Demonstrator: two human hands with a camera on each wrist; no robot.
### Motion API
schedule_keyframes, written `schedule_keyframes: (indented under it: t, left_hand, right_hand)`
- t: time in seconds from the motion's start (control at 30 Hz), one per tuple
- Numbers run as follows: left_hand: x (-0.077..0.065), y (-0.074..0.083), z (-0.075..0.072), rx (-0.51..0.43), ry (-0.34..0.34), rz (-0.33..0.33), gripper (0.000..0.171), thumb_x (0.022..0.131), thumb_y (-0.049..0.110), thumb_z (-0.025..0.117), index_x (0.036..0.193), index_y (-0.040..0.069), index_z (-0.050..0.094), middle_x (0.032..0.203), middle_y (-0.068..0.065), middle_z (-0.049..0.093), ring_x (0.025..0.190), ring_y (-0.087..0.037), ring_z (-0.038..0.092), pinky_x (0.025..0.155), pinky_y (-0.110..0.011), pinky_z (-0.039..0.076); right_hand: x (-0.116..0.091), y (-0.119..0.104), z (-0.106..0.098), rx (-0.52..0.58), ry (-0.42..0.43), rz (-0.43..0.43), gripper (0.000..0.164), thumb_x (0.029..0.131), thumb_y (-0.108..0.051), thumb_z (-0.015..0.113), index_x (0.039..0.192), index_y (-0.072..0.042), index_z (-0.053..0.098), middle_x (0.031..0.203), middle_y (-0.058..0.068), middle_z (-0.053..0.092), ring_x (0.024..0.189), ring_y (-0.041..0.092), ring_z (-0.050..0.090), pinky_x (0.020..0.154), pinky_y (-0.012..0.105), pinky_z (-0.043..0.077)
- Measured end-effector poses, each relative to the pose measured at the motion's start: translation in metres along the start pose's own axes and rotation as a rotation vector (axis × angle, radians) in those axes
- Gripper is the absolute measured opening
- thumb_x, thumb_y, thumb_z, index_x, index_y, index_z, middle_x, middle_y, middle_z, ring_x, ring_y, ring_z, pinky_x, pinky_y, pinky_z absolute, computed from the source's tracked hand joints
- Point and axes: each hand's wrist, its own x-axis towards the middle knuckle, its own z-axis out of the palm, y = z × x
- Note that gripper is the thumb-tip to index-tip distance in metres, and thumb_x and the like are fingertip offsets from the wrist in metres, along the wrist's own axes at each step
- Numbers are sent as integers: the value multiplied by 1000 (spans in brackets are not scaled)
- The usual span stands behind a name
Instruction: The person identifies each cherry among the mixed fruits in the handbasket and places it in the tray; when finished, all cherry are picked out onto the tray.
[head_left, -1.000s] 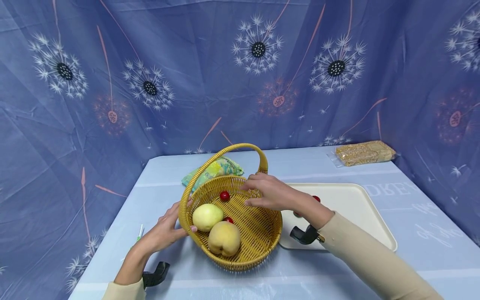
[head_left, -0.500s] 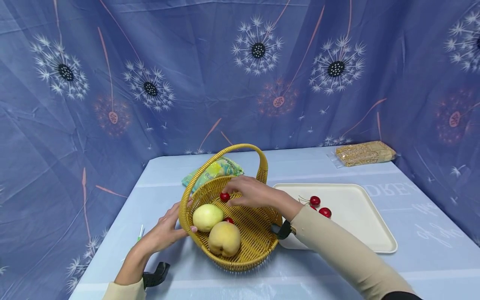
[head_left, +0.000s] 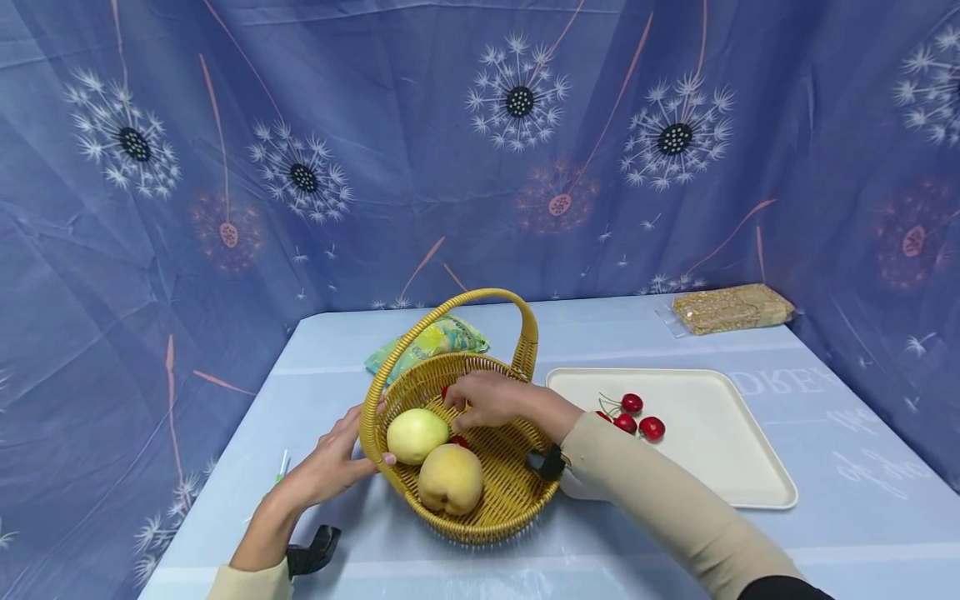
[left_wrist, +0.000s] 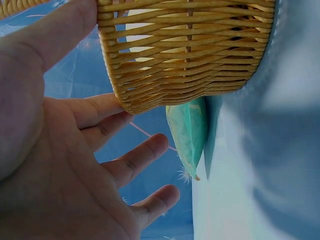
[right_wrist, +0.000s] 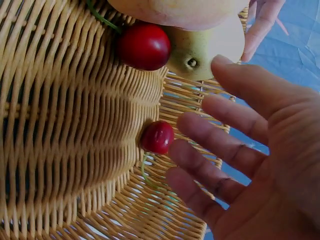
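A yellow wicker basket with an arched handle stands before me. In it lie a pale yellow-green fruit, perhaps a pear, and a peach. My left hand holds the basket's left rim near the handle's base, thumb and first fingers on the rim, other fingers clear of it. My right hand reaches inside, fingers extended and spread. Just beyond its fingertips lies a red cherry, mostly covered in the head view. Another cherry rests against the peach and the pale fruit.
To the right, a cream tray bears several cherries. A green packet lies behind the basket, and a plastic-wrapped tan block at the far right corner. A thin green-and-white item lies left, partly covered by the left arm.
My right hand has moved left and down from above the basket's right side, into it, towards the cherry. More cherries on the tray are uncovered. My left hand keeps its place on the rim.
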Motion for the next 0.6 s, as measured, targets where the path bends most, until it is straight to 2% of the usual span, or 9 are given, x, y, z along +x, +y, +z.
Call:
schedule_keyframes:
  t: [0.27, 0.6]
  left_hand:
    - [1, 0, 0, -3, -1, -4, 79, 84, 37, 69, 148, 12, 30, 152, -12, 29, 139, -41, 22, 100, -70, 16]
    - [0, -1, 0, 3, 12, 6, 79, 83, 37, 70, 148, 12, 31, 152, -12, 31, 139, -41, 23, 99, -69, 18]
  right_hand:
    - [8, 2, 12, -78, -50, 2, 34, 86, -36, 68, 116, -20, 66, 98, -6, 68, 88, 6, 61, 77, 23, 48]
    - [11, 2, 20, -97, -85, -38, 24, 84, -31, 67, 106, -20, 68, 93, -6, 68, 81, 7, 59, 72, 21, 46]
